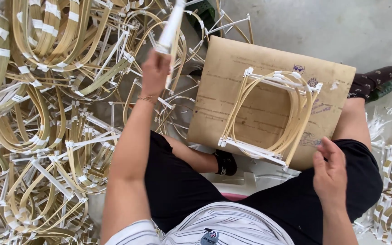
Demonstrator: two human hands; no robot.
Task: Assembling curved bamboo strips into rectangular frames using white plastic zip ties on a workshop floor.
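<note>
white strip (pixel 171 27) in left grip (pixel 154 72), right grip (pixel 330 170) bare

A: We see the left hand (pixel 155 72) raised, fingers closed round a white strip (pixel 172 25) over the heap of bent bamboo frames (pixel 46 113).

B: Agreed. Right hand (pixel 330 172) open, just beside the bamboo frame (pixel 271 115) lying on the cardboard sheet (pixel 232 63).

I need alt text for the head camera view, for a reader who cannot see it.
A seated person's left hand holds up a white strip, while the right hand hovers open beside a curved bamboo frame lying on a cardboard sheet across the lap. A large pile of similar frames covers the floor on the left.
</note>
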